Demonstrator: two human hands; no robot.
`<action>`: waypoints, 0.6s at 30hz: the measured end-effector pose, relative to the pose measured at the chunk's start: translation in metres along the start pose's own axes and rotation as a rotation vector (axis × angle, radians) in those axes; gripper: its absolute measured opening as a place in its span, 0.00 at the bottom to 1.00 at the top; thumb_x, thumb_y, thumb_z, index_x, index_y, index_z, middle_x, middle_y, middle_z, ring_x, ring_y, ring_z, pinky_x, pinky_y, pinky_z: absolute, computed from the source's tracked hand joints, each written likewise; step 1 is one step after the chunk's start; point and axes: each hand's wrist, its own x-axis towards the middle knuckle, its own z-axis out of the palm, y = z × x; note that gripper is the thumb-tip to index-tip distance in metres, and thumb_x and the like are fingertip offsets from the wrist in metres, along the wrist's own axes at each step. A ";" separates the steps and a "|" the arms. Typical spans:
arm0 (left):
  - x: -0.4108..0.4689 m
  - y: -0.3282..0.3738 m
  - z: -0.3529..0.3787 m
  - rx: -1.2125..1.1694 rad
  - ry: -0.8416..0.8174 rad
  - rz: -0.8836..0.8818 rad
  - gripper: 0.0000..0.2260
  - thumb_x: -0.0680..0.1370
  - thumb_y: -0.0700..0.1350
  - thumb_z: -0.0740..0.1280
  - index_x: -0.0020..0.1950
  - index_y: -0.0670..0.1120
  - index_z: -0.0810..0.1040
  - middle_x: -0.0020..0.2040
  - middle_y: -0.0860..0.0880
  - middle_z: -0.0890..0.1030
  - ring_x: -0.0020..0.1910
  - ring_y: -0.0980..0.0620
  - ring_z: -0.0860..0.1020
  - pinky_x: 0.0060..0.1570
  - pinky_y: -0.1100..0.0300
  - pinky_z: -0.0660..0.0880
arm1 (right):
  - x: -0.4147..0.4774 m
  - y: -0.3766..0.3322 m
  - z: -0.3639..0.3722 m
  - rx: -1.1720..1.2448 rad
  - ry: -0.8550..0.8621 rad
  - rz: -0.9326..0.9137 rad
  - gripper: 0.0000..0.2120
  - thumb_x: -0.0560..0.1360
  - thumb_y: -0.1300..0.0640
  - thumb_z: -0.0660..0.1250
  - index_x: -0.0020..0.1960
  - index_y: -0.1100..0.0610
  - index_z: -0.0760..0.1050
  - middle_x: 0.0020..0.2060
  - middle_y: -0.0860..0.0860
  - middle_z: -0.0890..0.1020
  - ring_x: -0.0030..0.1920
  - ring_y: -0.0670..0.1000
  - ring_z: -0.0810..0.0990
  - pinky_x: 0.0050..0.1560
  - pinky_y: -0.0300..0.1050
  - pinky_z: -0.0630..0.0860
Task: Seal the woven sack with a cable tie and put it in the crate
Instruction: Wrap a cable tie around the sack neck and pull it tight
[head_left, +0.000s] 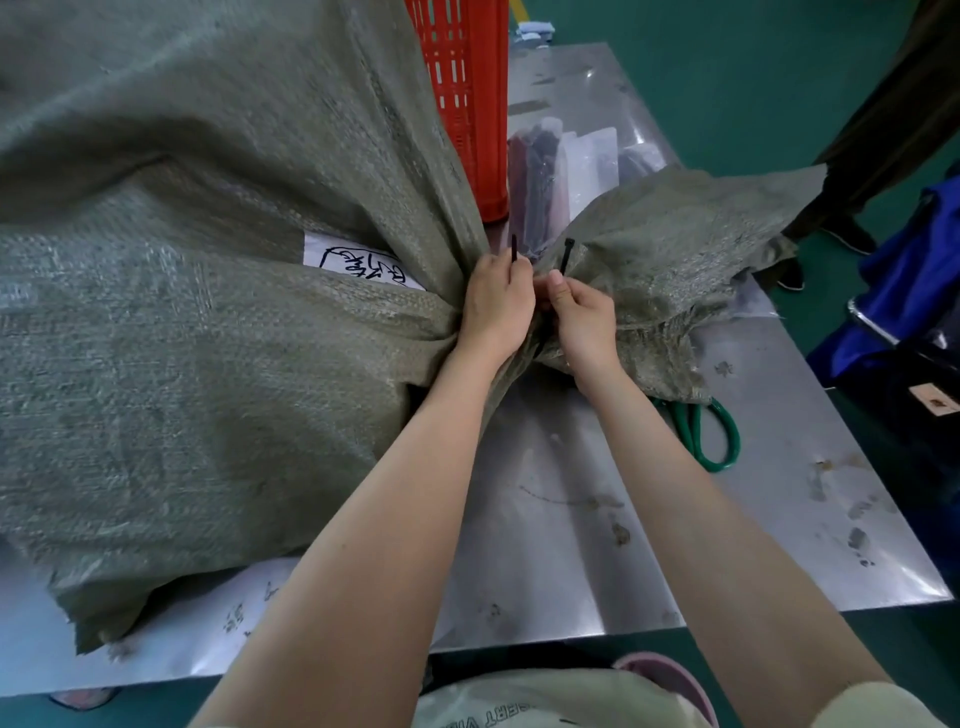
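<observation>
While the woven sack (208, 312) sprawls over the table's (571, 519) left side, we pinch its gathered neck: left hand (496, 306) grip grasping one cable tie (566, 254) end, right hand (584, 317) grasping the other. Red crate (467, 104) stands behind the neck, towards the far edge. Green scissors (714, 436) lie partly under the flared mouth.

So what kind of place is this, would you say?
Probably a factory or warehouse packing area: a metal worktable on a green painted floor, a big woven sack, and a red plastic crate.
</observation>
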 end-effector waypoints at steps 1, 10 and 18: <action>-0.001 -0.001 0.001 -0.007 0.010 0.050 0.14 0.81 0.40 0.53 0.48 0.32 0.75 0.54 0.33 0.76 0.56 0.40 0.73 0.56 0.56 0.62 | 0.001 0.002 0.000 -0.003 -0.001 0.004 0.12 0.78 0.56 0.62 0.47 0.60 0.82 0.39 0.53 0.82 0.43 0.50 0.79 0.50 0.49 0.75; 0.007 -0.007 0.002 -0.410 -0.224 -0.112 0.15 0.71 0.50 0.53 0.25 0.46 0.61 0.21 0.54 0.69 0.32 0.54 0.69 0.43 0.59 0.66 | -0.002 0.001 -0.004 0.094 -0.001 0.037 0.09 0.75 0.65 0.65 0.54 0.63 0.79 0.32 0.51 0.76 0.36 0.46 0.74 0.44 0.36 0.73; 0.011 -0.016 0.009 -0.053 -0.233 -0.072 0.17 0.78 0.55 0.56 0.48 0.46 0.80 0.50 0.45 0.82 0.58 0.44 0.76 0.68 0.46 0.65 | -0.007 0.000 -0.009 0.136 0.020 -0.007 0.07 0.76 0.65 0.63 0.47 0.54 0.77 0.30 0.50 0.75 0.30 0.38 0.74 0.40 0.33 0.73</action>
